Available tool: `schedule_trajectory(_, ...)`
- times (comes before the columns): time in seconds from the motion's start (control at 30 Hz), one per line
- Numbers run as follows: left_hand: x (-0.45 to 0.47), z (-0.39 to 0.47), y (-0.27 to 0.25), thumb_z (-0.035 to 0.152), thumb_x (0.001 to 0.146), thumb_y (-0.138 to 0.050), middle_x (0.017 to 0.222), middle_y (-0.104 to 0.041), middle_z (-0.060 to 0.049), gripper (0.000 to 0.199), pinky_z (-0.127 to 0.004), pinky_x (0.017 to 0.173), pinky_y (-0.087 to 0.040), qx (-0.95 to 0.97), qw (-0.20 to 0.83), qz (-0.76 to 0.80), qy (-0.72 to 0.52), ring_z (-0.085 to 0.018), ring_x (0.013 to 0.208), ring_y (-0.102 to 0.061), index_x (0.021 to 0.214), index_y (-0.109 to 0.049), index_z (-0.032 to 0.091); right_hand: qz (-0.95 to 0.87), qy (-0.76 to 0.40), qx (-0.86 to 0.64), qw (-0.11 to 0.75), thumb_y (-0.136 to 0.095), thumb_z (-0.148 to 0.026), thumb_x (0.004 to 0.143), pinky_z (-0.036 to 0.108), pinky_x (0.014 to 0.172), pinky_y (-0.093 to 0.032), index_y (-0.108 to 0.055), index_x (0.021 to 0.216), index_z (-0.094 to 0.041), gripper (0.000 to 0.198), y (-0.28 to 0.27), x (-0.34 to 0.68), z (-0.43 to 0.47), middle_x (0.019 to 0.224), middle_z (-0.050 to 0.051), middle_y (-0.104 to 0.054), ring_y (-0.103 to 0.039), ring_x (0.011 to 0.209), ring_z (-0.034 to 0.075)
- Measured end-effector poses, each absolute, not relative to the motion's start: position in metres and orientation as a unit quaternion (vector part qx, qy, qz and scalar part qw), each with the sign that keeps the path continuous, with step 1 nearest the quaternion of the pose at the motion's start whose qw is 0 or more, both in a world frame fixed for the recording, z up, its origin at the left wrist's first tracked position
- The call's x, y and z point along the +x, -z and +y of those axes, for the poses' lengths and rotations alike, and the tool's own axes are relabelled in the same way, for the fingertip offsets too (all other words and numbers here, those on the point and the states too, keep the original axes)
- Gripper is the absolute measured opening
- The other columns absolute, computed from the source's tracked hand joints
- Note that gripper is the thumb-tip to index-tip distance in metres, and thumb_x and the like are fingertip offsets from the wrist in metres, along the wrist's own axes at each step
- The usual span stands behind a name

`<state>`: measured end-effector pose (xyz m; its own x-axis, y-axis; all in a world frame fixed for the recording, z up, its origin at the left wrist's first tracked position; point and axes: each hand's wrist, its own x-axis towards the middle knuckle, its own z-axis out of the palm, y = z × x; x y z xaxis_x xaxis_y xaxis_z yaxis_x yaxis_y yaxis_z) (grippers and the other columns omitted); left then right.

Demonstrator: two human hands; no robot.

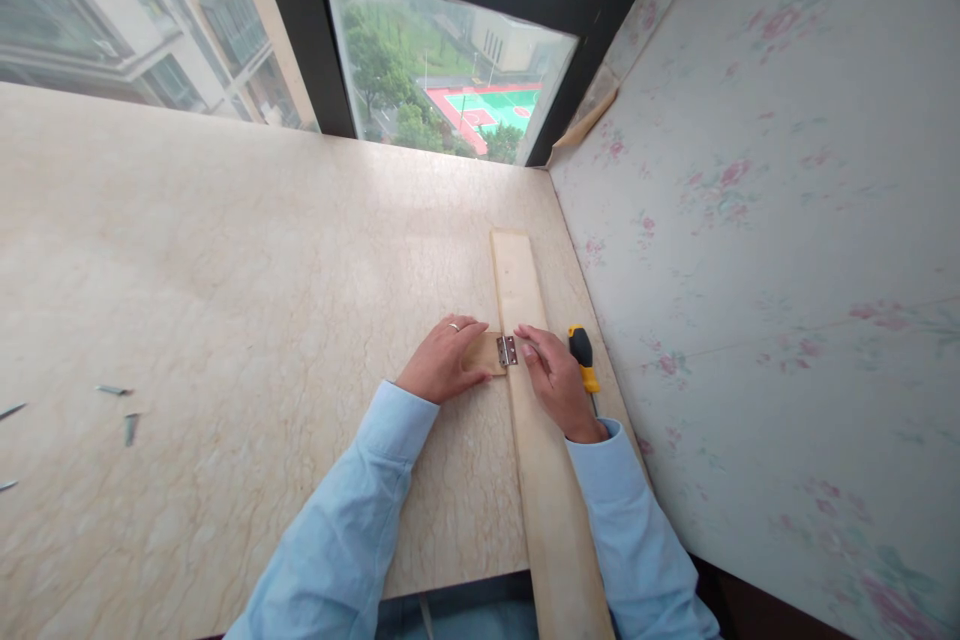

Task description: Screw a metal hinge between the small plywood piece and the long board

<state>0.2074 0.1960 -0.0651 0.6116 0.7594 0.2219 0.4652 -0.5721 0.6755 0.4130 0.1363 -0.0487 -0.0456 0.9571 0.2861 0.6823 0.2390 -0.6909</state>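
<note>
My left hand [444, 360] lies flat, fingers together, pressing a small wooden block [486, 353] onto the marble tabletop [225, 270]. My right hand [555, 382] rests on the long wooden board [544, 440], fingertips touching the metal hinge [508, 351] that bridges block and board. A yellow-handled screwdriver [583, 357] lies just beside my right hand, near the floral wall [787, 220]. Loose screws [120, 405] sit well apart, far left.
</note>
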Motion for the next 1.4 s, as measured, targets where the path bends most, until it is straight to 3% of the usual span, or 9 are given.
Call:
schedule_trajectory(0.3,0.2071,0.1965,0.0644,0.034,0.07,-0.078,0.12,-0.06,-0.016,0.061,-0.049,0.098,-0.046,0.847,0.296,0.357,-0.26,-0.03,0.113,-0.056,0.123,-0.055,0.016,-0.714,-0.182,-0.576,0.354,-0.048,-0.022,0.094,0.042,0.1,-0.048,-0.057,0.124,-0.022,0.032,0.0467,0.4139,0.1351,0.118,0.01,-0.066,-0.06,0.113,0.021)
schedule_trajectory(0.5,0.2066,0.1971,0.0644,0.033,0.071,-0.076,0.119,-0.061,-0.016,0.059,-0.05,0.099,-0.045,0.849,0.296,0.35,-0.263,-0.03,0.113,-0.057,0.124,-0.055,0.017,-0.76,-0.162,-0.544,0.316,-0.062,-0.03,0.088,0.046,0.102,-0.045,-0.054,0.13,-0.024,0.043,0.0482,0.4176,0.1364,0.123,0.01,-0.063,-0.056,0.117,0.024)
schedule_trajectory(1.4,0.2069,0.1981,0.0649,0.033,0.07,-0.077,0.118,-0.062,-0.015,0.056,-0.049,0.099,-0.046,0.854,0.282,0.353,-0.258,-0.03,0.113,-0.056,0.121,-0.058,0.018,-0.76,-0.146,-0.547,0.319,-0.061,-0.031,0.088,0.047,0.099,-0.047,-0.057,0.127,-0.026,0.039,0.0503,0.4164,0.1384,0.119,0.009,-0.066,-0.059,0.113,0.025)
